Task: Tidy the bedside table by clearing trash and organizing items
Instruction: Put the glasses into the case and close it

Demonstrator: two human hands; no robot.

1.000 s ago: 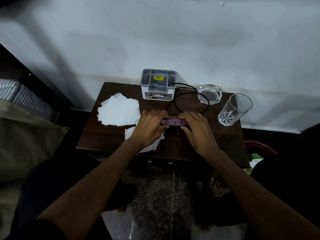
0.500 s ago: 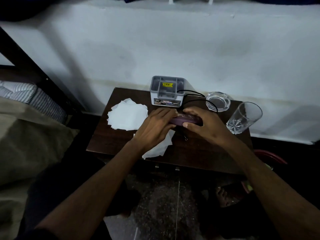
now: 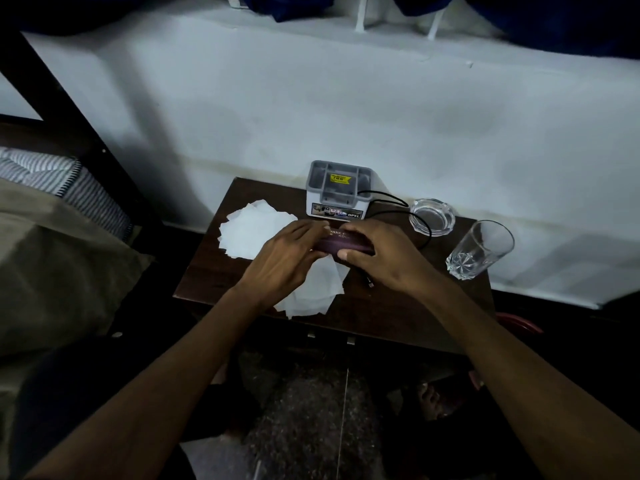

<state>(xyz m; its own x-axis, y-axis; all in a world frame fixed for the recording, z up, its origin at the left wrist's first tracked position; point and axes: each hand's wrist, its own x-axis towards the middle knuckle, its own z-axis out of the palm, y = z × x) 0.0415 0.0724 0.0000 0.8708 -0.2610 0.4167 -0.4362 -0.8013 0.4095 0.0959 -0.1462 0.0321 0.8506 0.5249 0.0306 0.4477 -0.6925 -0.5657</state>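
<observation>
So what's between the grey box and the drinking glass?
The head view shows a clear glass ashtray between the grey box and drinking glass.

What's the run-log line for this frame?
phase: handling purple box | left hand: on box | right hand: gripping box | papers: uncleared | cable: loose | glass, ashtray: untouched

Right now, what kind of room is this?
Probably a bedroom. A small dark wooden bedside table stands against a white wall, a dark bed frame with striped grey bedding sits beside it, and a clear drinking glass rests on top.
</observation>
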